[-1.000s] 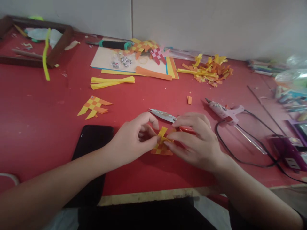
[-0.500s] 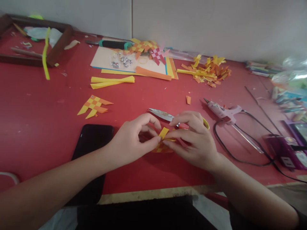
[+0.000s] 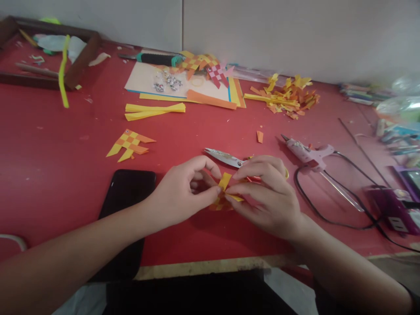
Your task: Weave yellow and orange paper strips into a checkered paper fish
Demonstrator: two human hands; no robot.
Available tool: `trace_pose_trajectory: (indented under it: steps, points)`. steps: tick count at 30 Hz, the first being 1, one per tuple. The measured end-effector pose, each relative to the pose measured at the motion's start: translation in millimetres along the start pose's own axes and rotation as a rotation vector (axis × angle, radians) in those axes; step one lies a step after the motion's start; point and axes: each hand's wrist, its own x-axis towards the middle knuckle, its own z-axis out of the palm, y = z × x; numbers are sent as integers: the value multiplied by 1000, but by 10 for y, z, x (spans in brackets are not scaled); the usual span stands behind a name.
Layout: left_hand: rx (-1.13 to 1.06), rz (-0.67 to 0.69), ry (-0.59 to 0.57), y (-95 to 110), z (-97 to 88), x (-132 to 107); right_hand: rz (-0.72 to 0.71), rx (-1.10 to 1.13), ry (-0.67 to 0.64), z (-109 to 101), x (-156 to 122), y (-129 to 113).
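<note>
Between my two hands is a small woven piece of yellow and orange paper strips (image 3: 224,182), partly hidden by my fingers. My left hand (image 3: 188,186) pinches its left side between thumb and fingers. On the other side, my right hand (image 3: 267,192) pinches a yellow strip end of the same piece. Scissors (image 3: 225,157) lie just beyond, their handles partly behind my right hand. A finished woven paper fish (image 3: 130,143) in yellow and orange lies to the left, above a black phone (image 3: 126,192) that my left forearm crosses.
A pink glue gun (image 3: 308,153) with a looping cord lies at right, near a purple box (image 3: 390,208). Farther back are yellow strips (image 3: 154,111), paper sheets (image 3: 141,81), a heap of paper scraps (image 3: 288,98) and a brown frame (image 3: 82,57).
My right hand has shifted slightly right and turned, drawing the yellow strip end a little down. My left hand keeps its pinch. The whole view has moved slightly.
</note>
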Motion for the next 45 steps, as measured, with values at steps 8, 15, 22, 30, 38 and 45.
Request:
trace_pose_trajectory:
  steps: [8, 15, 22, 30, 38, 45]
  points:
    - [108, 146, 22, -8, 18, -25, 59, 44, -35, -15, 6, 14]
    - [98, 34, -31, 0, 16, -41, 61, 14, -8, -4, -13, 16]
    - [-32, -95, -89, 6, 8, -1, 75, -5, -30, -12, -26, 22]
    - [-140, -179, -96, 27, -5, 23, 77, -17, -8, -8, -18, 15]
    - [-52, -96, -57, 10, 4, 2, 77, -26, 46, 8, 20, -3]
    - [166, 141, -29, -6, 44, -57, 103, -16, 31, -6, 13, -40]
